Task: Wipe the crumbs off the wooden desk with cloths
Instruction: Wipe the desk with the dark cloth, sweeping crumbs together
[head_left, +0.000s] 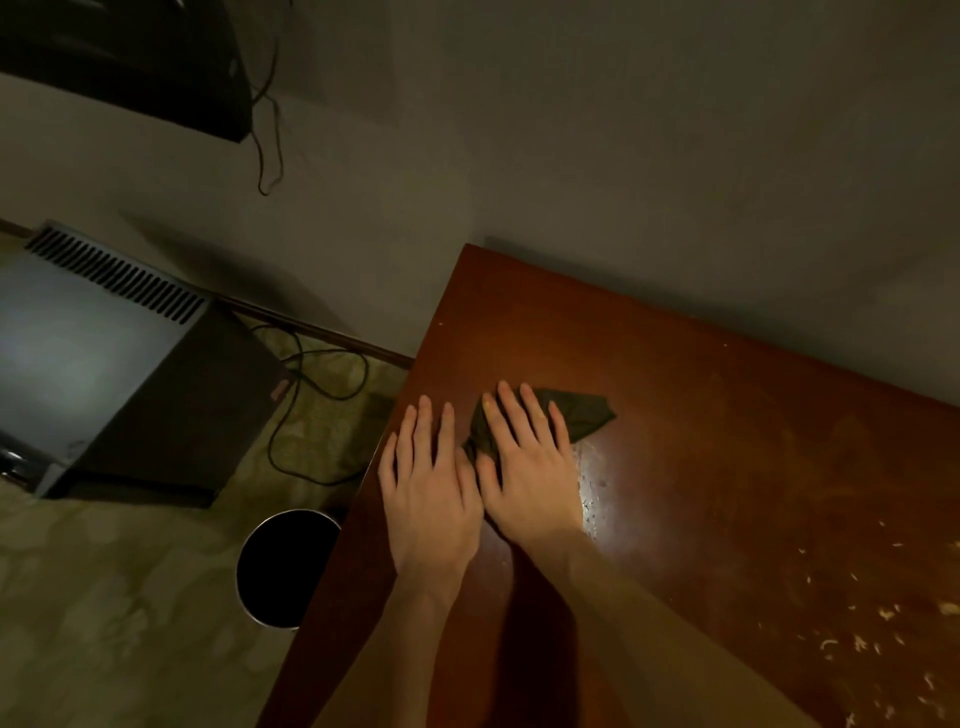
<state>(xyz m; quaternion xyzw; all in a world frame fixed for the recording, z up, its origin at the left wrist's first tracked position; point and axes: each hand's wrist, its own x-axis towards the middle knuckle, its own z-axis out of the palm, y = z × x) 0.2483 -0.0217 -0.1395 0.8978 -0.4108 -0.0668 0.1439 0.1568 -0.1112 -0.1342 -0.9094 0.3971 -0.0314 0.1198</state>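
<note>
Head view: two hands lie flat, fingers straight. The right hand (524, 467) presses one dark green crumpled cloth (584, 410) onto the reddish-brown wooden desk (727, 441). The left hand (431, 488) rests just beside it. Many pale crumbs (857, 642) are scattered well to the right.

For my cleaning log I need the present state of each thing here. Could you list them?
Wooden desk: dirty on its near right part.
Crumbs: scattered, not yet wiped.
Dark cloth: bunched, lying on the desk, partly under the right hand.
Right hand: flat, fingers straight, pressing the cloth.
Left hand: flat on the desk beside the cloth.
Round bin: upright on the floor, no lid.
</note>
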